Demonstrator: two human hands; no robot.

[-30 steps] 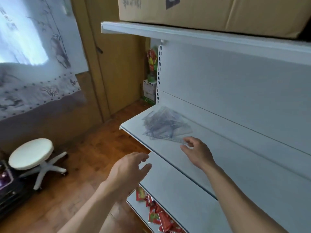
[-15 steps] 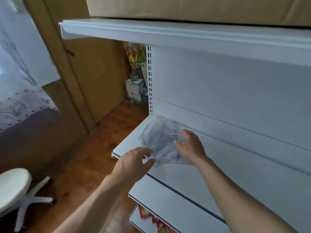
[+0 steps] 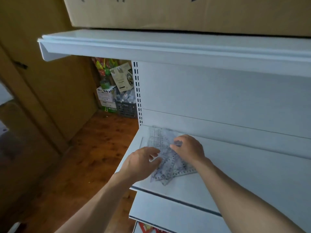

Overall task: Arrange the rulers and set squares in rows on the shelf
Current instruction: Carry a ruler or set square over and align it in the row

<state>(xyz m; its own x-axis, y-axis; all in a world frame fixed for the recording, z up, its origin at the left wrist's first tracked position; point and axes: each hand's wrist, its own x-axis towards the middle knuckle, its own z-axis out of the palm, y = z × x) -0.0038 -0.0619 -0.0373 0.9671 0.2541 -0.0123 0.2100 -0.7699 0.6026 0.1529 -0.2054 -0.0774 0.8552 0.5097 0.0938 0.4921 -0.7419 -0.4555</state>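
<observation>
Lower centre: clear rulers (image 3: 168, 167) on shelf (image 3: 235, 175) look light, stiff, slippery, best pinched at edges; left hand (image 3: 141, 163) lies flat-fingered on them, right hand (image 3: 188, 149) curled, grip unclear.

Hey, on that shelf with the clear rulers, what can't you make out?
Head view only.
Ruler pile: transparent pieces overlap, left hand and right hand cover it; count unclear, and whether either hand holds one.
Cardboard box: cut off by top edge.
Red packets: cut by bottom edge and lower shelf.
</observation>
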